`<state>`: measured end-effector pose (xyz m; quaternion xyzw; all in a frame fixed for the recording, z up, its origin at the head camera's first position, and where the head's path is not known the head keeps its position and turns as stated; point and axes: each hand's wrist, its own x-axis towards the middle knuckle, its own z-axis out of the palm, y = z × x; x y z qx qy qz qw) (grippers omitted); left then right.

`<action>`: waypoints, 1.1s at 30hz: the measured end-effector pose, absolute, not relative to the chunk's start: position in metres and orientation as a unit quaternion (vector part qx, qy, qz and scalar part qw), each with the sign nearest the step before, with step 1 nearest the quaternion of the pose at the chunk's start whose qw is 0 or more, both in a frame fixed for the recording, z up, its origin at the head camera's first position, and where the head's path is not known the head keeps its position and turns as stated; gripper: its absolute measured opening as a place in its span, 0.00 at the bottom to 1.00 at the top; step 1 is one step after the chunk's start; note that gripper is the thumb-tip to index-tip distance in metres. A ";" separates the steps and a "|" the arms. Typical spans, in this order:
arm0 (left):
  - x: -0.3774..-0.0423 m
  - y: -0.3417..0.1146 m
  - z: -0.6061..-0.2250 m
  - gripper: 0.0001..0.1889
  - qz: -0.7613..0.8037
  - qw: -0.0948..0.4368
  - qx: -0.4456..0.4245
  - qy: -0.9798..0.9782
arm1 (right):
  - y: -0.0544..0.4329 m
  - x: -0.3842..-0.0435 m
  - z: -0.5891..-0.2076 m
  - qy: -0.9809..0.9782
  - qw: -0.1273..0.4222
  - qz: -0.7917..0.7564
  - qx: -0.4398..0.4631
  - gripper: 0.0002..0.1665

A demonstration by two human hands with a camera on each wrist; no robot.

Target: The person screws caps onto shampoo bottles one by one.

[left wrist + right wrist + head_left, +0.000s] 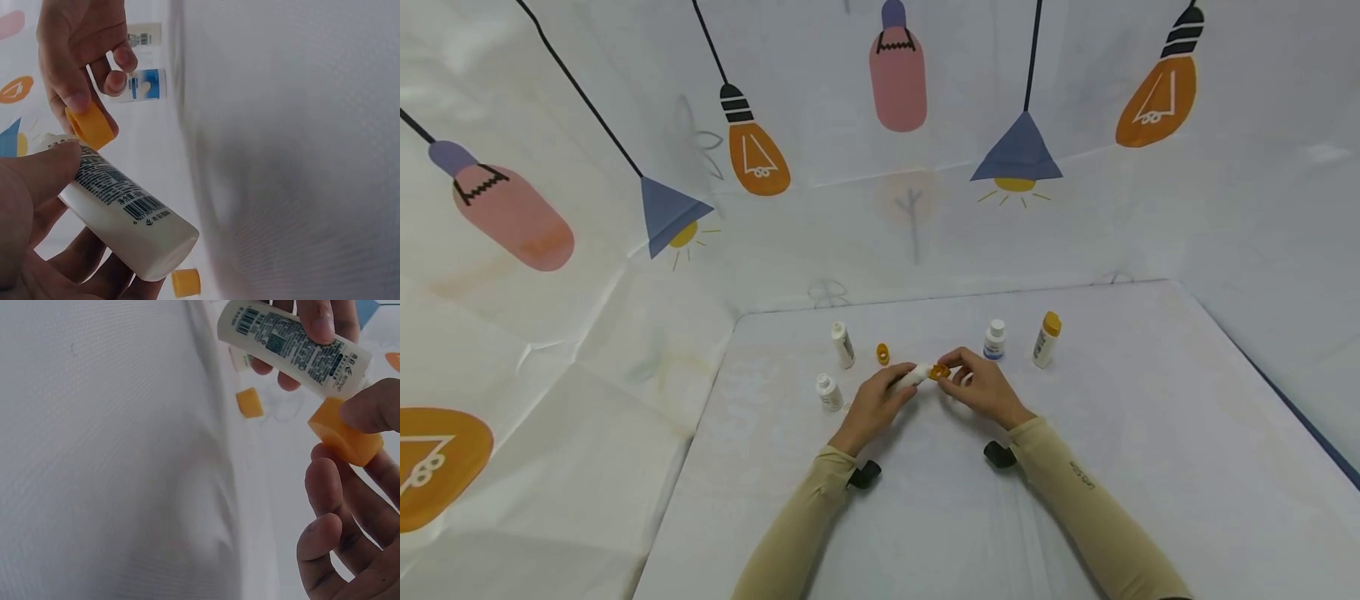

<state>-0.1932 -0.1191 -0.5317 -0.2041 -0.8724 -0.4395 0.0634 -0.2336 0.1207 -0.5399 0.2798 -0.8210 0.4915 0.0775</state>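
My left hand grips a white bottle with a printed label and barcode, tilted so its neck points toward the right hand. Between the thumb and fingers of my right hand is an orange cap, held right at the bottle's neck. In the left wrist view the bottle's base faces the lower right, and the left thumb lies across the label near the shoulder. The right hand's other fingers are loosely bent away from the cap.
A second orange cap lies on the white table. Left of it stand a slim white bottle and a small white bottle. Behind the right hand are a white-capped bottle and an orange-capped bottle.
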 end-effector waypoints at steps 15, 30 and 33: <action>-0.194 -0.120 -0.536 0.22 -0.414 0.067 -0.213 -0.882 | 0.123 -0.230 -0.535 -0.822 0.071 0.490 0.281 0.16; -0.193 -0.118 -0.534 0.23 -0.399 0.067 -0.217 -0.888 | 0.124 -0.229 -0.530 -0.805 0.100 0.495 0.311 0.20; -0.193 -0.117 -0.533 0.23 -0.399 0.071 -0.224 -0.886 | 0.124 -0.228 -0.527 -0.807 0.101 0.488 0.316 0.20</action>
